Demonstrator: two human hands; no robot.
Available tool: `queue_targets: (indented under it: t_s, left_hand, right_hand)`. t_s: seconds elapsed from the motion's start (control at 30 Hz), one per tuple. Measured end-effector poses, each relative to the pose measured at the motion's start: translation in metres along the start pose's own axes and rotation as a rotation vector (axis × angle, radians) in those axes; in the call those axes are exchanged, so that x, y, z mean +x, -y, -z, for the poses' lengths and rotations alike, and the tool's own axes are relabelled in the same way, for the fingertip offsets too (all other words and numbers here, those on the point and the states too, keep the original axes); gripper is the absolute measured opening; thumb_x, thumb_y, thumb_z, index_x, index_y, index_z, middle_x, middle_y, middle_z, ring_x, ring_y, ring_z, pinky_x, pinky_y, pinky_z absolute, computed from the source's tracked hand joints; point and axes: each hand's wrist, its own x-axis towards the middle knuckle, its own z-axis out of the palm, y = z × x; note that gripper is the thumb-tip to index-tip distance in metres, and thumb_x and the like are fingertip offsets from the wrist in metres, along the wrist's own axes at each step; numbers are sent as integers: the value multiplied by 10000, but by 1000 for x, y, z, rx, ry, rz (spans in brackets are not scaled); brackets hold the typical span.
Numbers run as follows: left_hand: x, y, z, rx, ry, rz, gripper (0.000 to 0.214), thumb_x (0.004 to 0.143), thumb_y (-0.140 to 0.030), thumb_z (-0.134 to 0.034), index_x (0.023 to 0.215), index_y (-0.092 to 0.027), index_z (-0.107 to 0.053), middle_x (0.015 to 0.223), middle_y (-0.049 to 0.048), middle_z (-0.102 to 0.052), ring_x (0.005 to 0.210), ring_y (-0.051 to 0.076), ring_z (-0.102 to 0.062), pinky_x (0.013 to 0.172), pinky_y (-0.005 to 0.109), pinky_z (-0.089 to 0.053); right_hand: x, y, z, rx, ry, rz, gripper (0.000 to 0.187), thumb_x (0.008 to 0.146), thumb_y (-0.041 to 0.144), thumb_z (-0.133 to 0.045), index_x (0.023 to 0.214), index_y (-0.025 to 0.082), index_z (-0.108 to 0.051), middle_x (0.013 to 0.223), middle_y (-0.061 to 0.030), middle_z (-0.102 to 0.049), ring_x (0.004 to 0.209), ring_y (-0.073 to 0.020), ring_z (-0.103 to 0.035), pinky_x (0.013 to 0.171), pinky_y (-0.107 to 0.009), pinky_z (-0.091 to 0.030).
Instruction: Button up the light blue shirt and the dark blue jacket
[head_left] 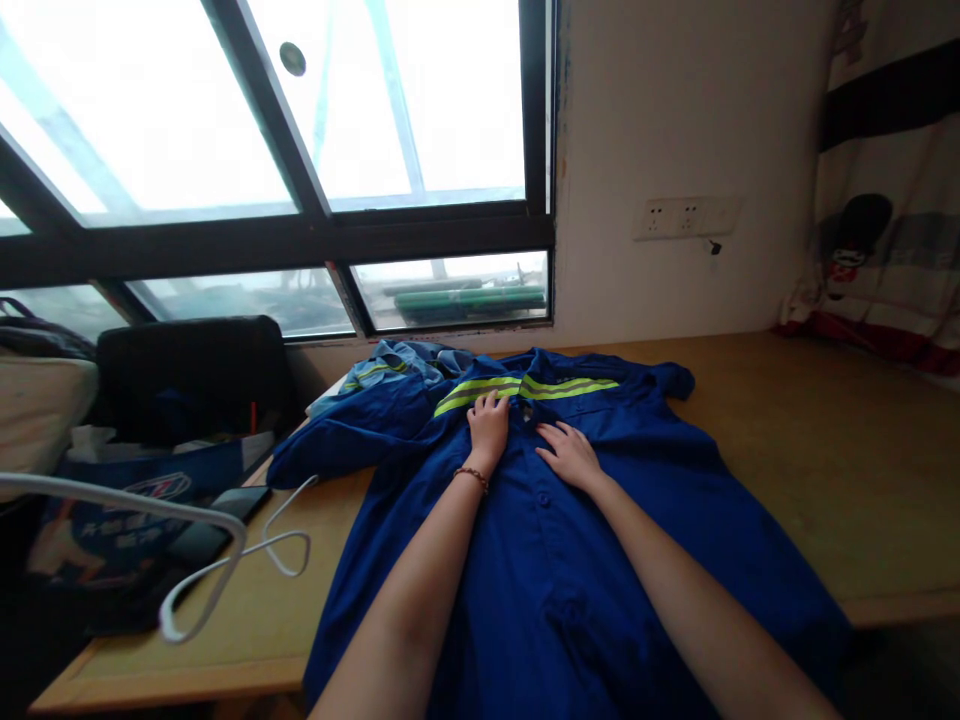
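Observation:
A dark blue work jacket (495, 560) with a yellow-green reflective stripe (574, 388) across its chest lies spread on the wooden table, buttoned front facing up. My left hand (489, 430) rests on the chest left of the front opening, its fingers apart over the lower edge of the stripe. To the right of the opening, my right hand (568, 455) lies on the cloth with fingers stretched out toward the button placket. Neither hand visibly grips the fabric. One sleeve (337, 440) reaches out to the left. A button (544, 499) shows below my hands.
Light blue clothing (412, 362) with a yellow stripe lies behind the left sleeve. A white bent rod or cable (240, 525) crosses the table's left side. Bags (142, 500) and a black case (199, 375) stand left. Bare wooden tabletop (817, 440) extends right, below a wall socket (686, 217).

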Motion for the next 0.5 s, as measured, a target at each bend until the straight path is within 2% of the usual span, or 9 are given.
queue_targets:
  t_s: [0.07,0.17,0.27,0.33,0.4,0.5]
  left_hand:
    - [-5,-5,3,10,-47,-94,300,857,-315,-332,1002,-201,-569,1099,125,-501,1054,263,-377,846,387,-292]
    - [-16,-12,0,-79,56,-170,249,819,-355,-423,857,-178,-594,913,109,-544,923,233,-461,771,326,-334]
    - [-23,-17,-8,-265,152,-46,189,721,-352,-570,791,-177,-579,816,50,-541,746,168,-498,633,253,-347]
    - [-24,-17,-10,-471,189,34,170,675,-324,-614,693,-165,-558,702,6,-515,652,129,-481,578,225,-331]
    - [-24,-15,-8,-788,251,127,244,652,-342,-628,576,-148,-501,562,-31,-436,554,95,-441,531,209,-323]
    - [-23,-7,-2,-1296,416,369,336,588,-368,-682,518,-134,-450,488,-58,-362,466,54,-403,486,187,-340]
  right_hand:
    - [1,-1,0,-13,-8,5,401,762,331,-509,1159,273,-505,1211,-19,-501,1157,-245,-359,952,-427,-280]
    - [4,0,-1,17,-62,2,338,766,271,-504,1100,253,-551,1149,-35,-548,1110,-231,-408,923,-409,-316]
    - [7,3,3,121,-193,-15,261,787,178,-441,981,207,-614,1012,-60,-613,1006,-200,-490,879,-356,-368]
    - [7,9,9,205,-305,-11,258,795,145,-407,925,188,-626,926,-64,-631,919,-183,-533,836,-321,-398]
    - [5,15,15,274,-367,20,255,797,133,-397,904,187,-622,866,-55,-630,838,-169,-556,781,-296,-421]
    - [1,24,20,322,-332,90,205,784,140,-434,866,190,-616,806,-43,-616,754,-157,-562,712,-273,-433]
